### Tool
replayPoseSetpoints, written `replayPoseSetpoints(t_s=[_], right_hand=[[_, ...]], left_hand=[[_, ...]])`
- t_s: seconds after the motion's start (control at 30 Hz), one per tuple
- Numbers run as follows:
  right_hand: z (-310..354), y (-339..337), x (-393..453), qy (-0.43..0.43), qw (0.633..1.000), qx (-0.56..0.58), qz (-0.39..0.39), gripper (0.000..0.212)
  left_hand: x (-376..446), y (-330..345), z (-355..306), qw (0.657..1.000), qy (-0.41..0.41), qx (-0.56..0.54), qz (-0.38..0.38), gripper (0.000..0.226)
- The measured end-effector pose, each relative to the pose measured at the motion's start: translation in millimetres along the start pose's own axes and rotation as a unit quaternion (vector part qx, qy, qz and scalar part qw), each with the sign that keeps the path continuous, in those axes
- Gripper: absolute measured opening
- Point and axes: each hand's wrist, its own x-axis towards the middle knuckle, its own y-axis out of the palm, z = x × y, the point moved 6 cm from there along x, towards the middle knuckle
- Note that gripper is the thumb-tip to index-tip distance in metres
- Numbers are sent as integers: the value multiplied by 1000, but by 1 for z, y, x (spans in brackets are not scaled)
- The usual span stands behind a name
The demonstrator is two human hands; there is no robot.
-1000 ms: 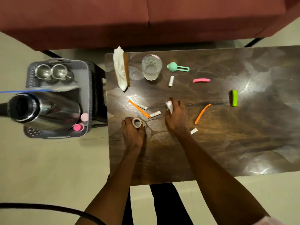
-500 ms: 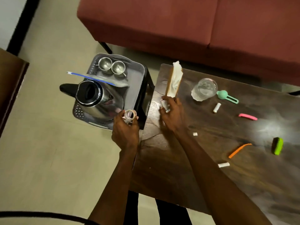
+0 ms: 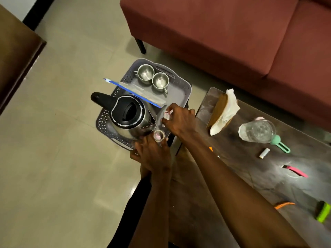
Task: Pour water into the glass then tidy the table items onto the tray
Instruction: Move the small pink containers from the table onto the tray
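Grey tray (image 3: 180,94): two steel cups (image 3: 153,77)

Pretty sure this is somebody's living room at home. A dark red sofa (image 3: 223,33) on short black legs is sitting right behind a low dark stone-look bench (image 3: 250,176), and beige floor tiles (image 3: 53,158) are running through the whole space. A grey plastic tray (image 3: 180,93) is holding an electric kettle (image 3: 129,117) and two small steel cups (image 3: 153,76), everyday household stuff. Another dark wooden piece (image 3: 16,51) is peeking in at the left.
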Motion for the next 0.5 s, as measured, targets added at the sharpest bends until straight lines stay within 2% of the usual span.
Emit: replayPoseSetpoints(t_s=[0.27,0.4,0.5], right_hand=[[10,27,18,-27,989,-143,9,31],[9,35,21,-29,986,-160,19,30],[9,42,22,-25,987,-157,24,31]], left_hand=[[-5,14,2,995,-93,-16,-15,29],[-6,20,14,987,-155,-32,-2,37],[-4,24,20,986,-163,-27,16,43]])
